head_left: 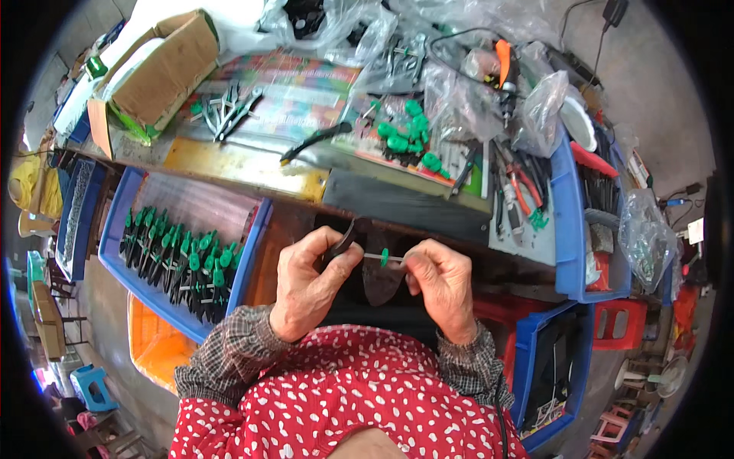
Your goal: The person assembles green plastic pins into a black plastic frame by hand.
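Note:
My left hand [310,283] grips the dark handles of a small pair of pliers [344,237] just below the workbench edge. My right hand [442,279] pinches the other end of a thin metal piece that carries a small green plastic part [384,257] between the two hands. Both hands are close together, above my lap. Fingers hide the jaws of the pliers.
A blue tray [252,252] at my left holds several green-handled pliers [183,256]. Loose green parts [409,134] lie on the cluttered workbench [229,161], with a cardboard box [160,73], plastic bags [474,99], and red-handled tools [520,187]. Blue bins [569,229] stand at right, an orange crate [157,348] lower left.

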Demonstrator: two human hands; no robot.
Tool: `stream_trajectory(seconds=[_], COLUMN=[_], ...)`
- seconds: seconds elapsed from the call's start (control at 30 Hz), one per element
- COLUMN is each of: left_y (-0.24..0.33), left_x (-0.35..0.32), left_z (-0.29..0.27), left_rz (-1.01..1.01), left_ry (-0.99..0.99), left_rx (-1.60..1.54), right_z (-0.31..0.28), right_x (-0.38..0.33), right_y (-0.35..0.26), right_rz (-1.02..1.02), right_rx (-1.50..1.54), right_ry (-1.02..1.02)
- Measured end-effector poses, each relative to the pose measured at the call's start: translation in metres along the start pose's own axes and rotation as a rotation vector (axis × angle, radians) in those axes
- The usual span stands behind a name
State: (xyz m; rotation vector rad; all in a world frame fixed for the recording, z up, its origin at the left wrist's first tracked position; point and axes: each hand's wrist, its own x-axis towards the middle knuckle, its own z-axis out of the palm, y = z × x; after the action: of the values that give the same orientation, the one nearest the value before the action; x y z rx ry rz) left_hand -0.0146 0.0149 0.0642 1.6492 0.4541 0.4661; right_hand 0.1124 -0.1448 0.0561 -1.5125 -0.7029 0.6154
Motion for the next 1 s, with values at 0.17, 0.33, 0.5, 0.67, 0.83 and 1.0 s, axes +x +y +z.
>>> stream_trajectory(seconds=[0.17,0.33,0.5,0.67,0.83,1.0], left_y=[0.001,-0.008,-0.012,-0.011,-0.013,-0.012], left_x=[0.0,-0.004,-0.007,-0.01,-0.009,-0.01], left_z=[0.001,0.0,0.0,0.0,0.0,0.002], left_rz=[-0.003,-0.063,-0.056,-0.045,-0.036,-0.056], left_ry=[-0.016,-0.032,0.011,0.012,0.012,0.01], left_rx=[-0.027,-0.078,-0.133,-0.12,-0.133,-0.145], right_z=[0.004,0.006,0.007,0.011,0.008,0.011], right_x=[0.0,0.001,0.0,-0.003,-0.004,-0.004], right_y=[-0.005,0.004,0.008,0.005,0.009,0.008], right_rz=[-0.032,-0.001,-0.014,-0.036,-0.003,-0.022], right_rx=[0.014,0.116,0.141,0.138,0.009,0.015], right_ry=[0.054,0.02,-0.011,0.003,0.015,0.044])
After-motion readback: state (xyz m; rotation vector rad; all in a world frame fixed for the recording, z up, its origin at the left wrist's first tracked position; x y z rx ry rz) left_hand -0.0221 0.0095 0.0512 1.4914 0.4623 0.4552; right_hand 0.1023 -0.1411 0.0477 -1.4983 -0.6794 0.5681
